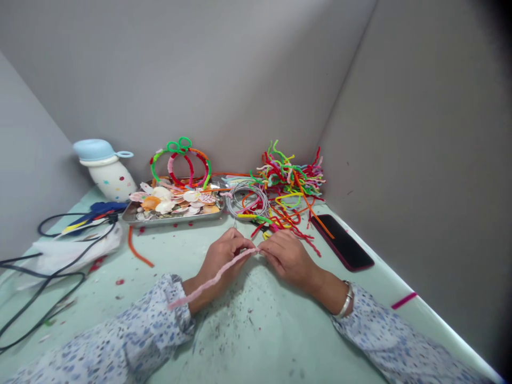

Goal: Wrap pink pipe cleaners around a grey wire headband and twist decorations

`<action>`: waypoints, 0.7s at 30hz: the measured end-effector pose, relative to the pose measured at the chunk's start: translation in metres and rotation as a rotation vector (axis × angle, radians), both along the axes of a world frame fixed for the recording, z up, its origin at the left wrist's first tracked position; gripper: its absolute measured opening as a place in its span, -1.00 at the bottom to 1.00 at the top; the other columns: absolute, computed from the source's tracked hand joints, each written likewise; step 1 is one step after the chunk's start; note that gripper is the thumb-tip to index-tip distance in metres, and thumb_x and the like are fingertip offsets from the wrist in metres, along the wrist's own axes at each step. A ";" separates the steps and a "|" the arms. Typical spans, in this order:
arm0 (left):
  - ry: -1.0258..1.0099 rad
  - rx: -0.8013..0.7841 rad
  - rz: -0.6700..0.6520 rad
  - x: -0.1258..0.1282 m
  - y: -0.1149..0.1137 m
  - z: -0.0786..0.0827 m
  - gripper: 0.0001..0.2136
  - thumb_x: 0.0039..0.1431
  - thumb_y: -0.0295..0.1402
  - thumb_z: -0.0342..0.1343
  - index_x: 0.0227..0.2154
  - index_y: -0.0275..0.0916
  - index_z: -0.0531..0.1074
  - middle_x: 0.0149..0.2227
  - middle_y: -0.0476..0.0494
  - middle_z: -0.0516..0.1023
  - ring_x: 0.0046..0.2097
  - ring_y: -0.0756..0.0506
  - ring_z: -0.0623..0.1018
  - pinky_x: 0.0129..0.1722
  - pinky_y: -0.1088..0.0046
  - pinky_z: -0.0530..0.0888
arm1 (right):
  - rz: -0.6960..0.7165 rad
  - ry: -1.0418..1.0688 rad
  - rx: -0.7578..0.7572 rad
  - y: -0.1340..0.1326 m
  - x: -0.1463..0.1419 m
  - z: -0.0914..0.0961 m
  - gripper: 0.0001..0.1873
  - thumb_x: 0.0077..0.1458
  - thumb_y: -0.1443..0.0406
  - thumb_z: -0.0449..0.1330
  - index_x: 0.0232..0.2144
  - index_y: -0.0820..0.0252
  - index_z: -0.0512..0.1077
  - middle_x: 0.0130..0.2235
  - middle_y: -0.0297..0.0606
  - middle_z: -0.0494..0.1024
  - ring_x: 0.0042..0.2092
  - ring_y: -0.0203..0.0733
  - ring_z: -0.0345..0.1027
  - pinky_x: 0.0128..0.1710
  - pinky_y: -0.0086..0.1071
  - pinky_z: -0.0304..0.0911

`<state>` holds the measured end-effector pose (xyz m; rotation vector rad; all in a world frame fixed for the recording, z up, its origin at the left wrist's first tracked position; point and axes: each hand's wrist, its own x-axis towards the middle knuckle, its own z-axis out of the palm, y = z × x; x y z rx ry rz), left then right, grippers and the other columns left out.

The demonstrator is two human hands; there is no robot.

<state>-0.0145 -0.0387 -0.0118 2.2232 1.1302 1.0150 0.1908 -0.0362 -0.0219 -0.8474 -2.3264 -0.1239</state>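
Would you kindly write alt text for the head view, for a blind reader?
A person's left hand and right hand pinch a pink pipe cleaner over a pale green table; behind are a tray of shells, coiled wire and a colourful pipe-cleaner pile.

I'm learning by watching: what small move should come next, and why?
Probably a slight twist of the pink fuzzy stem: the left hand and right hand meet, pinching, at its far visible end, while the rest slants back across the left hand.
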 end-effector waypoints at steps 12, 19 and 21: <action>0.031 0.088 -0.022 0.000 -0.001 0.000 -0.83 0.26 -0.38 0.05 -0.39 -0.26 0.50 -0.41 -0.07 0.42 -0.35 -0.01 0.43 -0.37 0.50 0.31 | 0.006 -0.022 -0.017 0.000 -0.001 -0.001 -0.81 0.28 0.32 0.04 -0.28 0.24 0.45 -0.37 -0.21 0.50 -0.30 -0.17 0.25 -0.23 -0.28 0.09; 0.030 0.127 -0.022 0.000 -0.001 -0.003 -0.83 0.27 -0.37 0.04 -0.40 -0.27 0.49 -0.41 -0.08 0.43 -0.36 -0.01 0.43 -0.37 0.49 0.31 | 0.014 -0.012 -0.016 0.000 0.000 -0.001 -0.81 0.28 0.32 0.05 -0.28 0.24 0.45 -0.36 -0.21 0.51 -0.29 -0.17 0.26 -0.23 -0.28 0.10; 0.028 0.091 -0.014 0.000 -0.001 -0.004 -0.80 0.28 -0.33 0.03 -0.39 -0.26 0.50 -0.41 -0.07 0.42 -0.36 -0.01 0.43 -0.37 0.50 0.31 | 0.010 -0.005 -0.013 0.001 0.000 -0.001 -0.81 0.27 0.32 0.05 -0.29 0.25 0.45 -0.36 -0.21 0.52 -0.29 -0.17 0.26 -0.23 -0.28 0.10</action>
